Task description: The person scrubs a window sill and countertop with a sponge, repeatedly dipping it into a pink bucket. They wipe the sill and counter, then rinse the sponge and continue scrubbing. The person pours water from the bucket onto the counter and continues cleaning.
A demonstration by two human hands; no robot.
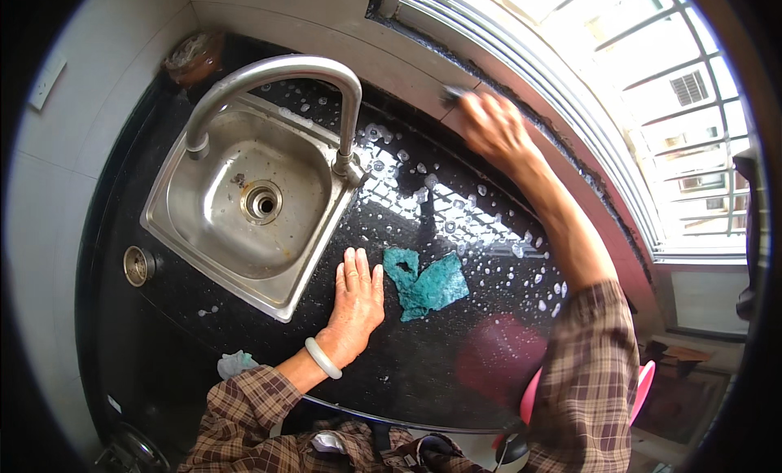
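Note:
My left hand [354, 306], with a pale bangle at its wrist, lies flat on the black countertop [391, 375], fingers stretched out beside the sink's right edge. Just right of it sits a crumpled wet green cloth [425, 286], apart from the fingers. My right hand [493, 127] reaches to the tiled wall below the window. Its fingers are closed on a small dark grey object [458, 92] against the tiles; blur hides its exact kind. Soap suds [452, 216] and drops are scattered over the counter between the two hands.
A steel sink [301, 278] with a curved tap [293, 64] is set in the counter at left. A strainer cup [138, 266] lies beside it, a brown pot [195, 59] in the far corner. Near me are a pale rag [235, 364] and, beneath my right arm, a pink basin [643, 389].

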